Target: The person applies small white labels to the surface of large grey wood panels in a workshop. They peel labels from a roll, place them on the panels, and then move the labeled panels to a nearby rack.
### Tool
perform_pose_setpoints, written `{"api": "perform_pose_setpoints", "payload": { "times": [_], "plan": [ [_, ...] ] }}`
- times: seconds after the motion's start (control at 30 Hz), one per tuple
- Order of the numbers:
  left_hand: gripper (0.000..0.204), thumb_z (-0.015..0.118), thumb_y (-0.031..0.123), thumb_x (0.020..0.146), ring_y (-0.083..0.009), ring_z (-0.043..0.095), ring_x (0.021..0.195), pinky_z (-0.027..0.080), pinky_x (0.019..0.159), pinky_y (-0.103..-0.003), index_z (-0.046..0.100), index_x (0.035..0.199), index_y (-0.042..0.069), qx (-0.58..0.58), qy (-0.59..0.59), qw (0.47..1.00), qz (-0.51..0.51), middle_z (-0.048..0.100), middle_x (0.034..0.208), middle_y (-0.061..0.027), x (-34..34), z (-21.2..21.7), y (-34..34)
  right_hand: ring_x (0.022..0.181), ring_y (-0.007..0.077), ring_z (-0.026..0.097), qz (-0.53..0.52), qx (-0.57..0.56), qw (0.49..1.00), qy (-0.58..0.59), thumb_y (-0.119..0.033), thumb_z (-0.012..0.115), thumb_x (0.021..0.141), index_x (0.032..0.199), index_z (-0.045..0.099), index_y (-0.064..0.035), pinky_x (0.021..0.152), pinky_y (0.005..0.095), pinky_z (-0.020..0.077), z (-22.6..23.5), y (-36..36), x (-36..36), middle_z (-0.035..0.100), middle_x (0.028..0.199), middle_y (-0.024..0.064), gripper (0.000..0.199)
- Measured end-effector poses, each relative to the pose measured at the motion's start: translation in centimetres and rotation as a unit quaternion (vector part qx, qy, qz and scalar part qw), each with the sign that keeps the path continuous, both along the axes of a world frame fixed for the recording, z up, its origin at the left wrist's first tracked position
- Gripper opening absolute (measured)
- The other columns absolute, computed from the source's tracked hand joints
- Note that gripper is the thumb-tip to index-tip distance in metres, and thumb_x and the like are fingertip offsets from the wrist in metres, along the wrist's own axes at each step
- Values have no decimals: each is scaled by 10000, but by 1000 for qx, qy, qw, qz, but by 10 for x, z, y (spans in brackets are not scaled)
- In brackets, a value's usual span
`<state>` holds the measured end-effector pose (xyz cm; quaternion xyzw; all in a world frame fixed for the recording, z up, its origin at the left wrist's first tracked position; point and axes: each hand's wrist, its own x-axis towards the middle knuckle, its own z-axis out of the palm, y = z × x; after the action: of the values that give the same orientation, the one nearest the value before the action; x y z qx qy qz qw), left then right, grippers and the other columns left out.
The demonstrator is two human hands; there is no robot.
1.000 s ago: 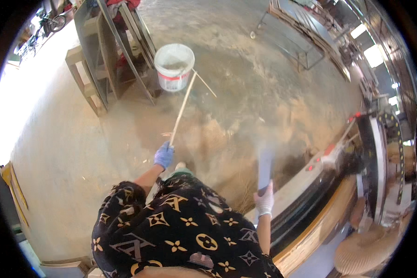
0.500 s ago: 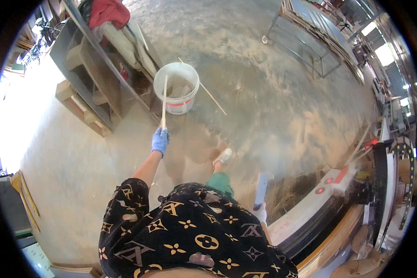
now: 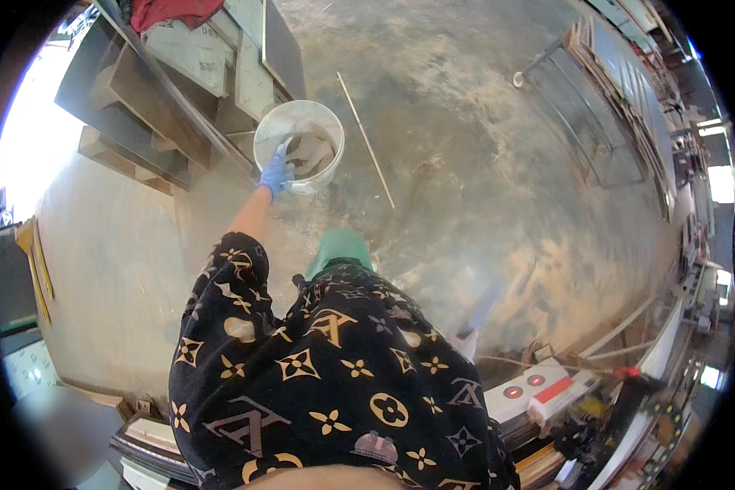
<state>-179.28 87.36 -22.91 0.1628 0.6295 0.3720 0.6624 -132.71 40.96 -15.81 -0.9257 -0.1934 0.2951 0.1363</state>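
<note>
My left hand (image 3: 275,173), in a blue glove, reaches over the near-left rim of a white bucket (image 3: 339,155). Its fingers are closed, and a short pale end of a thin strip (image 3: 287,141) shows at the fingertips; how far the strip runs down is hidden. Grey, flat scraps (image 3: 312,153) lie inside the bucket. Low on the right, my right hand (image 3: 467,343), in a whitish covering, is mostly hidden by my patterned shirt. From it sticks out a long, flat bluish piece (image 3: 485,307), smeared by motion.
A thin pale stick (image 3: 366,139) lies on the floor right of the bucket. Boards and wooden frames (image 3: 151,106) stand at the left. A wheeled metal rack (image 3: 596,114) carries panels at the far right. Machinery with red buttons (image 3: 524,385) is close on my right.
I have moved closer to the bucket. My left hand went from in front of it to its rim, and the strip it held upward now barely shows. The bluish piece has swung slightly right.
</note>
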Motion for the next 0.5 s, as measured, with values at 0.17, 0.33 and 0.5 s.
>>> {"api": "perform_pose_setpoints", "payload": {
  "times": [0.17, 0.33, 0.5],
  "plan": [
    [522, 452, 464, 871, -285, 535, 944, 419, 817, -364, 525, 1113, 7, 127, 371, 917, -75, 568, 1031, -159, 23, -23, 35, 950, 346, 563, 115, -6, 992, -47, -225, 696, 600, 1276, 311, 18, 793, 391, 454, -1, 139, 78, 546, 1068, 228, 815],
    [528, 455, 410, 866, -356, 478, 1119, 361, 930, -395, 477, 1192, -5, 112, 416, 903, 16, 506, 1194, -239, 51, -17, 64, 936, 360, 561, 138, 13, 987, -76, -221, 692, 614, 1254, 353, 32, 794, 394, 450, 1, 244, 107, 560, 1033, 233, 767],
    [375, 532, 217, 853, -217, 521, 1008, 404, 889, -319, 487, 1167, 16, 286, 373, 878, -83, 553, 1121, -129, 119, 26, 148, 839, 324, 580, 44, 147, 976, -152, -138, 687, 630, 1074, 479, -23, 735, 382, 463, 32, 329, 135, 581, 887, 177, 504]
  ]
}}
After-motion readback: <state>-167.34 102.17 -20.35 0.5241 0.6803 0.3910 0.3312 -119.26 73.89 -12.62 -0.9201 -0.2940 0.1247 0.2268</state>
